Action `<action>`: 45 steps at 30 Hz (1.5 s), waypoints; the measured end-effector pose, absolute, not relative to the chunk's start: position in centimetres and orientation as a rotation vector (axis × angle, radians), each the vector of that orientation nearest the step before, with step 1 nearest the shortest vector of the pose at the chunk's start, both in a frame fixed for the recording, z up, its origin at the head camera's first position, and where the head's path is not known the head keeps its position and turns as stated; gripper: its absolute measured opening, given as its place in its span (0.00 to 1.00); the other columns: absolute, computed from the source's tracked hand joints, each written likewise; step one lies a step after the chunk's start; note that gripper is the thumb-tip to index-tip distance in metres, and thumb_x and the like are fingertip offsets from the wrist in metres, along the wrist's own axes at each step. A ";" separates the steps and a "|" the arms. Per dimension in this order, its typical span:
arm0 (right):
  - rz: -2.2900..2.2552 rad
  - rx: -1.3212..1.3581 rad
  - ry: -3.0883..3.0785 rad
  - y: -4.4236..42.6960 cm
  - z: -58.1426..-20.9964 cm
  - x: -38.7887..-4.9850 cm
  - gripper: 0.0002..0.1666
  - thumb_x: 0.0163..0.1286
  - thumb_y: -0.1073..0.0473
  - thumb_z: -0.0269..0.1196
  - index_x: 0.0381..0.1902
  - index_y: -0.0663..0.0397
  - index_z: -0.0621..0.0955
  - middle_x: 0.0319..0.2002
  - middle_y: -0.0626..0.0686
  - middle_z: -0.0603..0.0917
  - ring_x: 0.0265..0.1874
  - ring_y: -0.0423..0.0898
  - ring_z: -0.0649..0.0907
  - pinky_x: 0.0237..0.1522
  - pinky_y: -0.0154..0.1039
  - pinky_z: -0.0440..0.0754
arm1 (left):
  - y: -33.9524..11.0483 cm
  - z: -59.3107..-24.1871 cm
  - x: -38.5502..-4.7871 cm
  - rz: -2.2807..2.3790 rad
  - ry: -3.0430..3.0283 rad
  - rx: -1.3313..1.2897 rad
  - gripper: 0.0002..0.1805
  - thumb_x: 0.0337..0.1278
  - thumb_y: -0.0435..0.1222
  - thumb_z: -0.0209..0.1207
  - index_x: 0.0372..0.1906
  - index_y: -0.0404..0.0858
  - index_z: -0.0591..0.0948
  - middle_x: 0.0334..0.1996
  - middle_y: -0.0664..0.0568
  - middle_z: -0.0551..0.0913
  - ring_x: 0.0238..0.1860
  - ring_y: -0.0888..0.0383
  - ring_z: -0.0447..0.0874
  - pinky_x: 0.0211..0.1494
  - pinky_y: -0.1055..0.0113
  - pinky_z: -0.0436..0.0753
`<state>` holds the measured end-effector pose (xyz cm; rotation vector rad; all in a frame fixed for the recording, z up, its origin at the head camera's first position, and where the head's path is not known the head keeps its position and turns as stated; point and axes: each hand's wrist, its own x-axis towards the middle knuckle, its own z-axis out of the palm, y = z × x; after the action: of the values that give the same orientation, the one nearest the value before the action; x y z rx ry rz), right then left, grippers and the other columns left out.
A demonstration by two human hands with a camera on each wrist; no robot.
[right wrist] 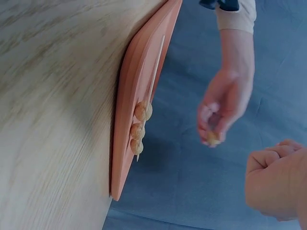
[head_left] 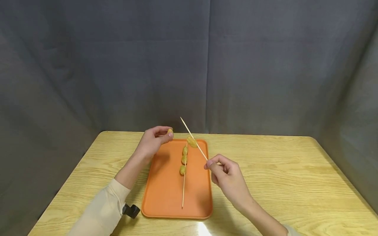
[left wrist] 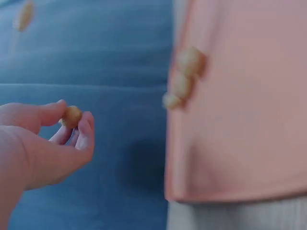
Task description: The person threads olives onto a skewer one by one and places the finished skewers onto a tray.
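Between its thumb and fingers my left hand (head_left: pixel 151 141) pinches a small yellow-brown ball (left wrist: pixel 72 117), above the tray's far left corner. My right hand (head_left: pixel 228 177) pinches a thin wooden skewer (head_left: pixel 201 151) near its lower end; the pointed tip leans up and left. One yellow-brown ball (head_left: pixel 192 142), blurred, sits partway along that skewer. The two hands are apart, and the left hand's ball does not touch the skewer tip. Below, an orange tray (head_left: pixel 165 196) bears a second skewer (head_left: pixel 183 191) with three similar balls (head_left: pixel 184 160) towards its far end.
The tray lies on a wood-grain table (head_left: pixel 280 183), between the forearms. Dark grey cloth (head_left: pixel 147 75) encloses the back and sides. A black device (head_left: pixel 132 211) is strapped at the left wrist.
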<state>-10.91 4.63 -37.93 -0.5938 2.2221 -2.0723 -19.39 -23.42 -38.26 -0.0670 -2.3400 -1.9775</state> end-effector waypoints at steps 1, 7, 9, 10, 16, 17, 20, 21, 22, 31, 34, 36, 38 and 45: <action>-2.073 -0.596 2.220 4.7 -37.9 -10.9 0.11 0.79 0.58 0.59 0.37 0.57 0.83 0.11 0.51 0.63 0.13 0.42 0.58 0.14 0.33 0.52 | -23.3 -37.6 -19.0 -2.114 -2.237 -0.085 0.21 0.70 0.35 0.64 0.63 0.32 0.79 0.51 0.41 0.82 0.55 0.44 0.82 0.59 0.60 0.80; -2.050 -0.602 2.203 4.9 -37.5 -10.4 0.14 0.80 0.54 0.59 0.36 0.58 0.82 0.12 0.51 0.62 0.13 0.42 0.58 0.15 0.33 0.52 | -22.8 -34.6 -17.1 -2.657 -1.639 -0.217 0.23 0.73 0.29 0.58 0.68 0.28 0.72 0.61 0.35 0.78 0.61 0.43 0.79 0.65 0.59 0.75; -2.033 -0.616 2.194 4.9 -37.4 -10.2 0.14 0.80 0.54 0.59 0.37 0.58 0.82 0.12 0.51 0.62 0.13 0.42 0.58 0.14 0.33 0.52 | -22.8 -34.0 -16.7 -2.749 -1.489 -0.243 0.24 0.73 0.29 0.57 0.70 0.28 0.71 0.63 0.35 0.76 0.61 0.44 0.79 0.66 0.60 0.74; -2.024 -0.629 2.187 4.9 -37.4 -10.1 0.14 0.80 0.54 0.58 0.37 0.58 0.82 0.12 0.51 0.61 0.13 0.42 0.57 0.14 0.34 0.52 | -22.7 -33.8 -16.5 -2.783 -1.423 -0.245 0.24 0.73 0.29 0.57 0.70 0.28 0.71 0.63 0.35 0.76 0.60 0.45 0.79 0.66 0.60 0.73; -1.993 -0.718 2.174 4.9 -37.4 -9.7 0.14 0.81 0.56 0.57 0.37 0.58 0.81 0.11 0.52 0.61 0.12 0.42 0.57 0.12 0.35 0.51 | -22.2 -33.1 -15.8 -2.846 -1.275 -0.255 0.24 0.73 0.30 0.58 0.68 0.28 0.72 0.60 0.39 0.78 0.57 0.49 0.80 0.67 0.64 0.73; -1.992 -0.725 2.175 4.8 -37.4 -9.6 0.14 0.81 0.56 0.57 0.37 0.58 0.81 0.11 0.51 0.61 0.13 0.41 0.57 0.13 0.35 0.51 | -22.1 -33.0 -15.8 -2.844 -1.270 -0.258 0.23 0.73 0.31 0.57 0.68 0.28 0.72 0.60 0.39 0.79 0.58 0.49 0.79 0.67 0.64 0.73; -1.986 -0.746 2.172 4.8 -37.4 -9.5 0.13 0.81 0.57 0.57 0.37 0.58 0.81 0.11 0.51 0.61 0.13 0.41 0.57 0.13 0.35 0.50 | -21.7 -32.9 -15.5 -2.831 -1.257 -0.264 0.21 0.73 0.31 0.57 0.66 0.28 0.74 0.58 0.40 0.80 0.58 0.49 0.78 0.67 0.64 0.73; -1.984 -0.753 2.173 4.8 -37.3 -9.5 0.13 0.81 0.57 0.57 0.37 0.58 0.81 0.11 0.50 0.61 0.13 0.41 0.57 0.13 0.35 0.50 | -21.6 -32.9 -15.4 -2.833 -1.247 -0.271 0.21 0.73 0.31 0.57 0.66 0.29 0.74 0.58 0.40 0.80 0.58 0.49 0.78 0.67 0.64 0.73; -1.981 -0.758 2.176 4.8 -37.3 -9.5 0.12 0.81 0.58 0.57 0.36 0.58 0.81 0.11 0.50 0.61 0.13 0.41 0.58 0.13 0.35 0.51 | -21.5 -32.9 -15.4 -2.835 -1.239 -0.282 0.20 0.73 0.31 0.57 0.65 0.29 0.75 0.58 0.40 0.80 0.59 0.49 0.78 0.67 0.64 0.73; -1.972 -0.796 2.195 4.8 -37.3 -9.2 0.11 0.81 0.60 0.56 0.36 0.58 0.80 0.11 0.49 0.60 0.13 0.40 0.59 0.13 0.36 0.51 | -20.6 -32.8 -15.0 -2.825 -1.204 -0.341 0.22 0.74 0.30 0.54 0.68 0.27 0.72 0.59 0.40 0.79 0.58 0.49 0.77 0.65 0.66 0.74; -1.978 -0.796 2.194 4.9 -37.3 -9.1 0.11 0.80 0.61 0.56 0.36 0.57 0.80 0.11 0.49 0.60 0.13 0.40 0.59 0.13 0.36 0.51 | -20.4 -32.7 -15.1 -2.819 -1.213 -0.343 0.23 0.74 0.30 0.53 0.69 0.27 0.71 0.60 0.40 0.78 0.58 0.50 0.77 0.65 0.66 0.74; -1.982 -0.797 2.193 4.9 -37.3 -9.1 0.11 0.80 0.61 0.57 0.35 0.58 0.80 0.11 0.49 0.60 0.13 0.40 0.59 0.13 0.36 0.51 | -20.3 -32.7 -15.1 -2.813 -1.226 -0.346 0.23 0.74 0.30 0.53 0.69 0.27 0.71 0.60 0.39 0.78 0.58 0.50 0.77 0.65 0.66 0.74; -1.985 -0.796 2.191 4.9 -37.4 -9.1 0.11 0.80 0.61 0.57 0.36 0.58 0.80 0.11 0.49 0.60 0.13 0.40 0.59 0.13 0.36 0.52 | -20.3 -32.7 -15.1 -2.807 -1.238 -0.342 0.22 0.74 0.30 0.53 0.68 0.27 0.71 0.61 0.39 0.78 0.58 0.50 0.77 0.65 0.66 0.74; -1.994 -0.787 2.174 4.8 -37.4 -8.9 0.11 0.80 0.60 0.57 0.36 0.59 0.80 0.11 0.49 0.61 0.13 0.40 0.58 0.13 0.36 0.52 | -20.0 -33.1 -14.9 -2.803 -1.256 -0.323 0.22 0.74 0.30 0.53 0.68 0.27 0.72 0.60 0.39 0.79 0.58 0.50 0.77 0.64 0.66 0.75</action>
<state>-8.94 4.81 -37.38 -0.7872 2.1745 -1.9944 -14.93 -19.98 -33.08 -0.3233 -1.2564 -2.8030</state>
